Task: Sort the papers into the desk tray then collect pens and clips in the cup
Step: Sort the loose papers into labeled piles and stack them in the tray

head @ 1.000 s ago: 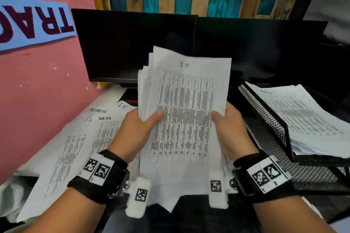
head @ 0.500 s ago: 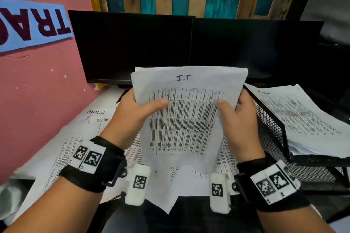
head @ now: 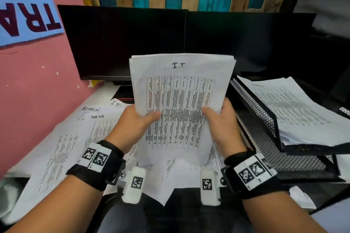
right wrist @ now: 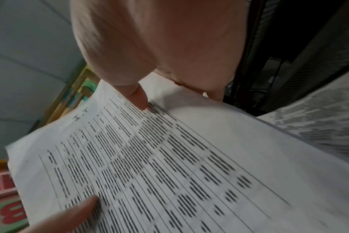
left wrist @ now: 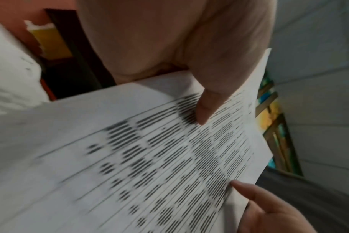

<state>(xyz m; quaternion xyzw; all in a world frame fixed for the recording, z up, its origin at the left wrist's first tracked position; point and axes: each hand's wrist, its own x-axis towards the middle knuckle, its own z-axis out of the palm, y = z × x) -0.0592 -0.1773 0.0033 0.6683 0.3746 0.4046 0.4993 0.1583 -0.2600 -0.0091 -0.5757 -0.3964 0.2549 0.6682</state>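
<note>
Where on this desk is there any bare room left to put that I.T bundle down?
The lower mesh tray, under the upper tray holding the Admin pile, shows bare mesh beside the right hand. Left of the left hand, loose sheets cover the desk right to the pink wall; that side is crowded. Both hands grip the I.T stack.

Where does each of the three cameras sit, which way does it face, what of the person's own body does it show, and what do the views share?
Head: worn on the head, looks forward and down at the I.T papers, desk tray and monitors; shows both forearms, left hand, right hand.
Left wrist: looks along the left hand at its thumb on the papers; the right hand's fingertips show too.
Right wrist: looks along the right hand at its thumb on the papers; a left fingertip shows.
Shared: all three show the I.T papers.
</note>
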